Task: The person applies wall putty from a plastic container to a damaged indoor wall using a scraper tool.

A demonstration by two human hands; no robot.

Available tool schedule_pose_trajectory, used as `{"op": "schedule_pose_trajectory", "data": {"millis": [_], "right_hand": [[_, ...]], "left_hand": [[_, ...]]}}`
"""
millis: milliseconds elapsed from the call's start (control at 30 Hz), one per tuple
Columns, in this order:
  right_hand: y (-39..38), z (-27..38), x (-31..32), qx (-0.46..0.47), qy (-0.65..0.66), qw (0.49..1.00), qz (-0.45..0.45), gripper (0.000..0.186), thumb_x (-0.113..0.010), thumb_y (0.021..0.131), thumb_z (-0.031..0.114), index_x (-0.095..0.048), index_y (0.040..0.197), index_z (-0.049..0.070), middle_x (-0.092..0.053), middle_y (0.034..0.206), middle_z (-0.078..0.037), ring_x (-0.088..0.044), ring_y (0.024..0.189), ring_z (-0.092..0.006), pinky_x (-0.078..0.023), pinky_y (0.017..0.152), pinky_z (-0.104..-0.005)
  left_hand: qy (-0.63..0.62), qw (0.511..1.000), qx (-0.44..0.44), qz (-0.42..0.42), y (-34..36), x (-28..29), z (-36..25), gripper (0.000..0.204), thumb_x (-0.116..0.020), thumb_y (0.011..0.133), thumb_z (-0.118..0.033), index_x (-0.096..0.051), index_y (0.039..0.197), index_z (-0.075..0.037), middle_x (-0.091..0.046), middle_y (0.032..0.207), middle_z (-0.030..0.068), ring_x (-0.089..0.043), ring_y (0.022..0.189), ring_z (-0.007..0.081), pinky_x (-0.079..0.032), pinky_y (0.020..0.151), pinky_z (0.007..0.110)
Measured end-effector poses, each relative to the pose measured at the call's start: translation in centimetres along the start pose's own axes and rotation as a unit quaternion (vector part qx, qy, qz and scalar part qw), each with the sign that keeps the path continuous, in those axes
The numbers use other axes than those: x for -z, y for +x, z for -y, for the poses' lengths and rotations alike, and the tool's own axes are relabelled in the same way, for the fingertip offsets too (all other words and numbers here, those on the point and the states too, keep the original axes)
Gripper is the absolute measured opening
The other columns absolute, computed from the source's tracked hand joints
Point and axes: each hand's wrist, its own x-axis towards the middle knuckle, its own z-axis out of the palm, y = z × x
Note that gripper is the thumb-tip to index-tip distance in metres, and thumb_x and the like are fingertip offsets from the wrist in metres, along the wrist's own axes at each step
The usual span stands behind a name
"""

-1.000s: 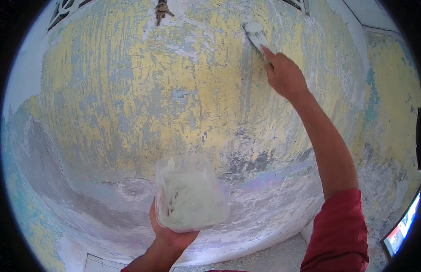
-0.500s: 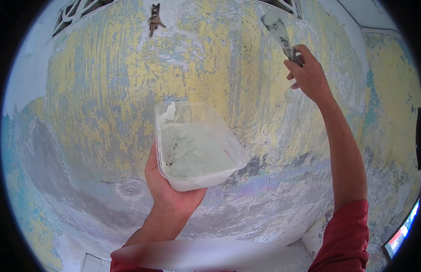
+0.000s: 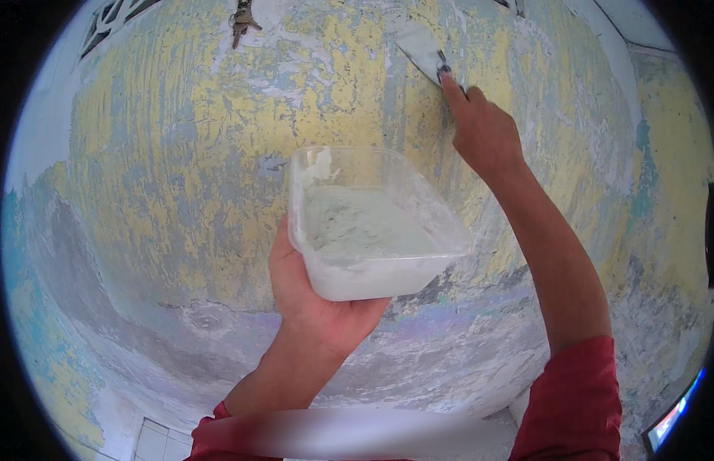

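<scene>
My left hand [image 3: 318, 323] supports a translucent plastic tub [image 3: 384, 276] from below and along its left side. The tub holds a pale, off-white paste [image 3: 357, 219] and has white smears on its upper rim. My right hand [image 3: 487, 131], higher up and to the right, grips a putty knife [image 3: 420, 48] whose wide blade is coated in pale paste. The blade lies at or very close to the flaking yellow, blue and grey wall [image 3: 180, 192]; whether it touches cannot be told.
A bunch of keys [image 3: 241, 27] hangs high on the wall, between patterned vent openings [image 3: 111, 23]. At the right edge are a dark object [image 3: 710, 234] and part of a lit screen [image 3: 675, 411]. White tiles [image 3: 157, 442] show at the lower left.
My left hand has raised the tub and shifted it rightward. My right hand drew down and right with the knife half a second ago, and is now back further left with the blade angled up-left.
</scene>
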Motion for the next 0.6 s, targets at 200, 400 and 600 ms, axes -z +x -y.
{"op": "schedule_pose_trajectory", "data": {"millis": [200, 400, 600], "right_hand": [[-4.0, -1.9, 4.5, -0.017, 0.064, 0.996, 0.052, 0.049, -0.059, 0.094, 0.011, -0.056, 0.142, 0.018, -0.064, 0.102, -0.017, -0.071, 0.085, -0.0339, -0.059, 0.073, -0.0469], [3.8, -4.0, 7.7, 0.009, 0.040, 0.998, -0.053, 0.042, -0.056, 0.093, 0.016, -0.065, 0.135, 0.018, -0.071, 0.106, -0.018, -0.071, 0.095, -0.0368, -0.058, 0.084, -0.0497], [10.3, -5.6, 5.1, 0.257, -0.225, 0.939, -0.031, 0.042, -0.058, 0.094, 0.014, -0.066, 0.135, 0.011, -0.070, 0.118, -0.021, -0.070, 0.097, -0.0389, -0.056, 0.088, -0.0492]], "left_hand": [[-0.021, 0.998, 0.027, -0.050, -1.0, 0.3, -0.2, 0.055, -0.042, 0.102, -0.049, -0.056, 0.142, -0.015, -0.061, 0.140, 0.0092, -0.058, 0.129, 0.0340, -0.043, 0.112, 0.055], [-0.016, 0.997, 0.009, -0.075, -3.2, 0.7, 0.4, 0.055, -0.042, 0.102, -0.049, -0.056, 0.143, -0.016, -0.061, 0.141, 0.0078, -0.057, 0.130, 0.0336, -0.042, 0.112, 0.055], [-0.035, 0.998, 0.018, -0.041, -4.3, 2.1, 0.4, 0.054, -0.050, 0.102, -0.047, -0.053, 0.147, -0.017, -0.058, 0.146, 0.0086, -0.055, 0.133, 0.0344, -0.042, 0.112, 0.058]]}}
